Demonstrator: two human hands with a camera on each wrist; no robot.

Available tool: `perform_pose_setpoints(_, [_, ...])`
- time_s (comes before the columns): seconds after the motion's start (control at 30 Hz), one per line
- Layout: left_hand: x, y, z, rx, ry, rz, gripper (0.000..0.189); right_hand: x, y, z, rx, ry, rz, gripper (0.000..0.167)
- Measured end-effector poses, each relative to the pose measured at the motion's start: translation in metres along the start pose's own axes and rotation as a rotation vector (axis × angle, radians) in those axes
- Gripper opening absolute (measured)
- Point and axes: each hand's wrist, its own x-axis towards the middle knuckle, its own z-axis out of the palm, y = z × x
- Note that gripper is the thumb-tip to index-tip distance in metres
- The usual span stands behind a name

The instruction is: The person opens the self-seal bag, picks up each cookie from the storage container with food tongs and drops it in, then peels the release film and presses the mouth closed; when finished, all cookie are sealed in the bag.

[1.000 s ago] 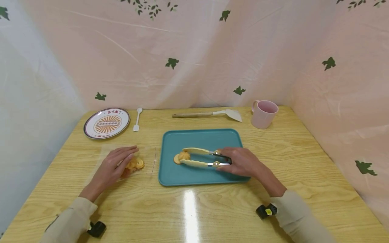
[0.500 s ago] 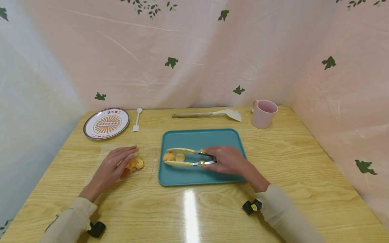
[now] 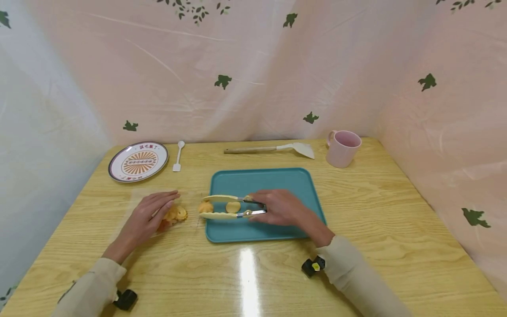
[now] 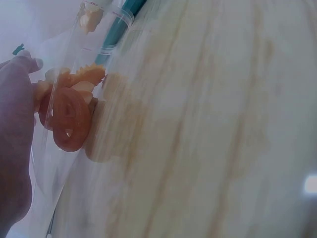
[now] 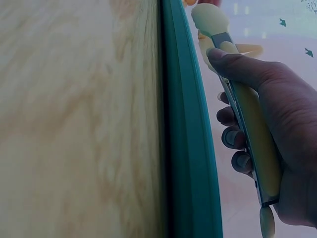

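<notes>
My left hand [image 3: 146,216] rests with straight fingers on a clear plastic bag [image 3: 136,200] at the left of the tray. Orange-brown biscuits [image 3: 174,215] lie in that bag, some ring-shaped in the left wrist view, partly under the hand. My right hand [image 3: 279,207] grips a pair of tongs [image 3: 222,215] with cream tips; the thumb lies along one arm in the right wrist view. Between the tips, at the tray's left edge, sits an orange ridged biscuit [image 3: 206,207]. A round pale biscuit [image 3: 233,207] lies on the teal tray [image 3: 273,178], between the tongs' arms as seen from above.
At the back left are a patterned plate [image 3: 138,162] and a small white spoon [image 3: 178,156]. Behind the tray lies a spatula [image 3: 269,149] with a wooden handle, and a pink mug [image 3: 343,149] stands to its right. A curtain [image 3: 253,53] hangs behind the wooden table.
My right hand has moved left with the tongs, carrying the ridged biscuit from the tray's inside to its left edge. The round biscuit came into view behind it. My left hand has stayed still.
</notes>
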Motion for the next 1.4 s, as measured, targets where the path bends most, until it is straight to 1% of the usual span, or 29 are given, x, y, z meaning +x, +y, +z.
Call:
perform_pose_setpoints(0.27, [0.0, 0.0, 0.0, -0.002, 0.001, 0.0, 0.031, 0.011, -0.004, 0.005, 0.027, -0.007, -0.011, 0.06])
perform_pose_setpoints(0.43, [0.0, 0.0, -0.001, -0.001, -0.001, -0.003, 0.031, 0.018, -0.006, 0.008, 0.026, -0.007, -0.017, 0.059])
perform_pose_setpoints(0.63, [0.001, 0.001, -0.001, -0.01, 0.002, 0.0, 0.031, 0.025, -0.01, 0.009, 0.044, -0.034, -0.009, 0.061])
perform_pose_setpoints(0.97, [0.001, 0.0, 0.0, -0.022, 0.003, 0.008, 0.033, 0.038, -0.018, 0.012, 0.045, -0.063, -0.027, 0.054])
perform_pose_setpoints(1.23, [0.002, 0.001, 0.0, -0.023, -0.005, -0.004, 0.033, 0.043, -0.018, 0.016, 0.073, -0.061, -0.038, 0.048])
perform_pose_setpoints(1.4, [0.003, 0.001, 0.0, -0.022, -0.01, -0.003, 0.033, 0.045, -0.018, 0.017, 0.103, -0.063, -0.039, 0.05])
